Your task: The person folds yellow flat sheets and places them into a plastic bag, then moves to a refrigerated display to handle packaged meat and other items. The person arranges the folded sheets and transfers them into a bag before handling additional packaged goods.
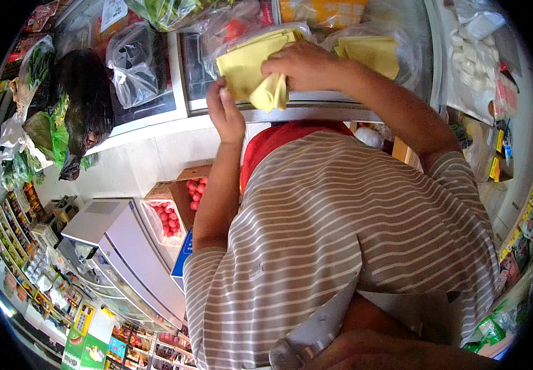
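Note:
A stack of thin, soft yellow sheets (245,65), folded and resembling tofu skin, rests on a clear plastic bag on the freezer top. My right hand (300,65) is closed on the sheets near their right side. A bunched fold (270,92) hangs below its fingers. Beside the stack's lower left edge is my left hand (225,114), its fingers raised and slightly bent, the tips at the edge. I see no sheet gripped in it. To the right, more folded yellow sheets (368,54) lie in another clear bag.
The glass-topped freezer (180,74) spans the space before me. Dark bagged goods (135,65) and a black bag (81,102) stand at left. Red produce fills boxes (166,220) beside a white refrigerator (146,246). A plastic bag of white pieces (471,65) sits at far right.

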